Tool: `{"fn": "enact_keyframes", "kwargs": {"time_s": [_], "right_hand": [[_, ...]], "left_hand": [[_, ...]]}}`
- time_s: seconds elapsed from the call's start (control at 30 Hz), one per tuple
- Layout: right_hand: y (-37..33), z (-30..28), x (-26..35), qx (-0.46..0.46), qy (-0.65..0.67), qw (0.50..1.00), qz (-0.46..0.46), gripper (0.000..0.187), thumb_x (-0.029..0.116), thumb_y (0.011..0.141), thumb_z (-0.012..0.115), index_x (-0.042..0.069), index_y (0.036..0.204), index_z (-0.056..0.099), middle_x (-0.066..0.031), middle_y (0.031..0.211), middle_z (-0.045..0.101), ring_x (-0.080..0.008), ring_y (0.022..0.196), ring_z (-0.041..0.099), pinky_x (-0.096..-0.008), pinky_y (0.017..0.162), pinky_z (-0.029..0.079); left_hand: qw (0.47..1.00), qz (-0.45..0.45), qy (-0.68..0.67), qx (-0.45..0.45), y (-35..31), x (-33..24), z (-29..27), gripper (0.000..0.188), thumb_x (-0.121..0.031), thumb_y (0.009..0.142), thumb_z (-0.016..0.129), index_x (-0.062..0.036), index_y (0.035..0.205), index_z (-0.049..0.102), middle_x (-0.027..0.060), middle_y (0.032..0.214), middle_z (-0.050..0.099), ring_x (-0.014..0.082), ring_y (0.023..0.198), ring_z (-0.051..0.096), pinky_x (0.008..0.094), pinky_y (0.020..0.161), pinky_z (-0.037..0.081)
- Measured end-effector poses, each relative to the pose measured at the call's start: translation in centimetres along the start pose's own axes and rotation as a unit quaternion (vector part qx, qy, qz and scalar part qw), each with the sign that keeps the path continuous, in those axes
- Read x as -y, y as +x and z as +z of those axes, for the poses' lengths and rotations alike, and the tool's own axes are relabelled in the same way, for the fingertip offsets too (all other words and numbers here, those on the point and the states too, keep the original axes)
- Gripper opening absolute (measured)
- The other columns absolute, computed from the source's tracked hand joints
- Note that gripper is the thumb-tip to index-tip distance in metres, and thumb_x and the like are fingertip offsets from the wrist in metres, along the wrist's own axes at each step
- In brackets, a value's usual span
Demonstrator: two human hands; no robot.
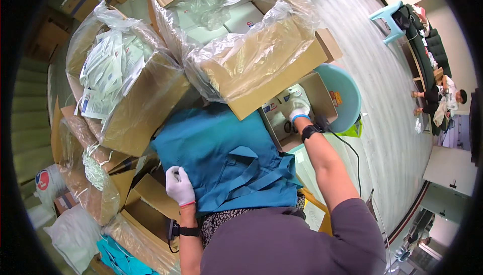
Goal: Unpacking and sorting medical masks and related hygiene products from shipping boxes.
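My right hand (300, 107), in a white glove with a blue cuff, reaches into a small open carton (322, 96). It is over white printed packs (294, 93) inside, and its fingertips are hidden, so its grip is unclear. Beside it in the carton lies a dark looped thing (288, 126), too small to name. My left hand (180, 186), in a white glove with a red cuff, is curled closed at the left edge of a blue apron (211, 144) spread over my lap. Anything inside its fingers is hidden.
A large plastic-lined carton (271, 71) holds white boxes. Left of it, another lined carton (143, 109) is heaped with flat white packets (110, 69). A light-blue tub (347, 94) stands around the small carton. A black cable (354, 157) runs from my right wrist. Far right, a person (448, 96) sits near a blue stool (387, 21).
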State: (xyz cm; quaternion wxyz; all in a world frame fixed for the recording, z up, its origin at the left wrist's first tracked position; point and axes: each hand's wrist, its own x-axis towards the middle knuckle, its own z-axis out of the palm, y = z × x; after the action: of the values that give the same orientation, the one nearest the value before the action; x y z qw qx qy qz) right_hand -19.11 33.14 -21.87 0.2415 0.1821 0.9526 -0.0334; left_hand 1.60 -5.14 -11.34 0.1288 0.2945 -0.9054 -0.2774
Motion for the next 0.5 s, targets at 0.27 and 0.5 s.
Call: {"fn": "enact_keyframes", "kwargs": {"time_s": [0.27, 0.5], "right_hand": [[2.0, 3.6, -0.8, -0.114, 0.021, 0.99, 0.078, 0.094, 0.057, 0.075, 0.07, -0.01, 0.133, 0.038, -0.0328, 0.121, 0.056, -0.0369, 0.115, 0.059, -0.0438, 0.094, 0.05], [11.7, 8.5, -15.0, -0.006, -0.412, 0.875, -0.255, 0.027, 0.027, 0.084, 0.06, 0.005, 0.096, 0.068, -0.013, 0.093, 0.072, -0.0354, 0.086, 0.07, -0.0487, 0.077, 0.056]], "left_hand": [[0.998, -0.004, 0.029, -0.052, -0.1, 0.2, 0.5, 0.007, -0.012, 0.087, 0.067, -0.0069, 0.086, 0.063, -0.0016, 0.059, 0.047, 0.0113, 0.051, 0.044, 0.03, 0.053, 0.04], [0.999, -0.012, -0.023, -0.039, 0.4, -1.8, 2.0, 0.006, -0.006, 0.083, 0.068, -0.0059, 0.084, 0.062, 0.0017, 0.062, 0.052, 0.0143, 0.05, 0.047, 0.0313, 0.052, 0.041]]}}
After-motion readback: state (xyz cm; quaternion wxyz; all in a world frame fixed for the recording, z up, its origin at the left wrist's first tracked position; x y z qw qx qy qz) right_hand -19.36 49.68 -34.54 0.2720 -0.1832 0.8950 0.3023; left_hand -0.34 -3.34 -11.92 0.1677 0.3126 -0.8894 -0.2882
